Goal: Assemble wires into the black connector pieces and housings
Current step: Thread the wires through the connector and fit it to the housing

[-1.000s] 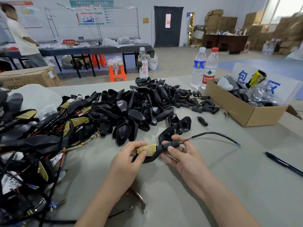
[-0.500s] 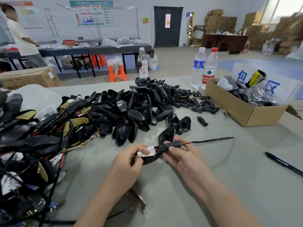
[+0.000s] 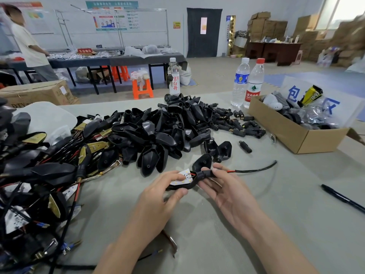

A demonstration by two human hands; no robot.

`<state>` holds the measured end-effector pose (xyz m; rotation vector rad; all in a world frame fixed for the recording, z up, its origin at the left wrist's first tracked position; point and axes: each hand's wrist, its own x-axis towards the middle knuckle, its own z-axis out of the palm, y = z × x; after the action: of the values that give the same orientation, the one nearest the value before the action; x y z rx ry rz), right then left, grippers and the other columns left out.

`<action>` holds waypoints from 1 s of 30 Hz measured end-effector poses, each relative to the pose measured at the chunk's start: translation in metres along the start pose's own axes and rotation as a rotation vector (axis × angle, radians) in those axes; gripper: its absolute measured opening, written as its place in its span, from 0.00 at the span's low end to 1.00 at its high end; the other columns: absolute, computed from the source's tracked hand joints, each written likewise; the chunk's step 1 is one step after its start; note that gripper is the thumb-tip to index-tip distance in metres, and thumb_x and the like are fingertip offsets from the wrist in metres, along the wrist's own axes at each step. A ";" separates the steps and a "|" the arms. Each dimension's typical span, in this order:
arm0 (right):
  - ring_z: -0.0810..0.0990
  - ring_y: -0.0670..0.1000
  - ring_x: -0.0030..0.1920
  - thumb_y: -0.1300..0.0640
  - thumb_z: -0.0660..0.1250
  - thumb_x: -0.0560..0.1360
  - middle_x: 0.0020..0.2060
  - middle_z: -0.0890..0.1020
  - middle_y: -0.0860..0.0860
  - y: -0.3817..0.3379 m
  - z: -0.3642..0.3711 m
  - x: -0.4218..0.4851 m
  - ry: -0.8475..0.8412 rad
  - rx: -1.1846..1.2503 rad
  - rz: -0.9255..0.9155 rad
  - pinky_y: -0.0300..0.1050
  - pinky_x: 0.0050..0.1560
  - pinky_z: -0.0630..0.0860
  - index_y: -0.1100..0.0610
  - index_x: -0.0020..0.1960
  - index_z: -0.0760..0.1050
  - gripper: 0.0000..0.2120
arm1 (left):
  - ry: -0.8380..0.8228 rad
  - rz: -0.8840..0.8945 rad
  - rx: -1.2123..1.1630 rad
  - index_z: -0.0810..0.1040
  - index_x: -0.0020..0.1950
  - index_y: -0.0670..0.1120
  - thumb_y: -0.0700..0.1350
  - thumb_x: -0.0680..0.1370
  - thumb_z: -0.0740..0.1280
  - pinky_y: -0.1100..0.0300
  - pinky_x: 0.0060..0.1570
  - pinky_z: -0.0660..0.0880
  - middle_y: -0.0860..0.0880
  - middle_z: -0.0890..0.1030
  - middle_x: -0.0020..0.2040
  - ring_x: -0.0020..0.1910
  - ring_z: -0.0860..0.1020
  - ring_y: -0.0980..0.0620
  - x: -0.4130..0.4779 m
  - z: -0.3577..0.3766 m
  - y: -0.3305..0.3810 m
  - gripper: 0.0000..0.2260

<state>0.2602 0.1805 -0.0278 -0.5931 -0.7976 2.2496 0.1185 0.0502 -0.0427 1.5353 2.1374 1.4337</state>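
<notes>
The housings [image 3: 154,133] heaped on the worktop [image 3: 256,224] are black plastic with a soft sheen, and the worktop itself looks like matt grey-green cloth. The box [image 3: 292,135] is plain brown cardboard; the two bottles [image 3: 246,82] are clear, glossy plastic.

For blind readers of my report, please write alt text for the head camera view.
Two hands hold a black housing with a white board in it: the left hand grips its body, the right hand pinches its neck, where a black cable leaves. A pile of black housings lies behind on the table.
</notes>
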 end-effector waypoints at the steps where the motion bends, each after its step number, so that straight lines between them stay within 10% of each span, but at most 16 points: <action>1: 0.86 0.57 0.49 0.65 0.64 0.80 0.50 0.85 0.61 0.000 0.000 0.000 -0.001 -0.007 -0.001 0.47 0.45 0.83 0.59 0.57 0.75 0.07 | 0.007 0.001 0.006 0.77 0.53 0.66 0.45 0.77 0.73 0.77 0.53 0.67 0.69 0.77 0.62 0.56 0.78 0.68 0.000 0.000 0.000 0.15; 19: 0.86 0.54 0.48 0.68 0.61 0.81 0.47 0.86 0.59 -0.005 0.004 -0.006 -0.024 -0.137 -0.088 0.46 0.48 0.84 0.60 0.57 0.74 0.08 | 0.044 -0.038 -0.066 0.82 0.53 0.63 0.44 0.77 0.73 0.75 0.56 0.67 0.70 0.80 0.58 0.60 0.77 0.67 0.000 -0.005 0.005 0.13; 30: 0.85 0.56 0.52 0.53 0.71 0.72 0.54 0.85 0.59 -0.008 0.008 -0.012 -0.147 -0.284 -0.190 0.43 0.52 0.82 0.59 0.60 0.79 0.18 | -0.002 -0.172 -0.516 0.82 0.56 0.43 0.48 0.76 0.65 0.70 0.44 0.74 0.51 0.85 0.41 0.40 0.82 0.58 0.003 -0.014 0.011 0.13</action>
<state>0.2667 0.1740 -0.0149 -0.4619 -1.2093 2.0381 0.1165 0.0440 -0.0255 1.1320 1.6596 1.7347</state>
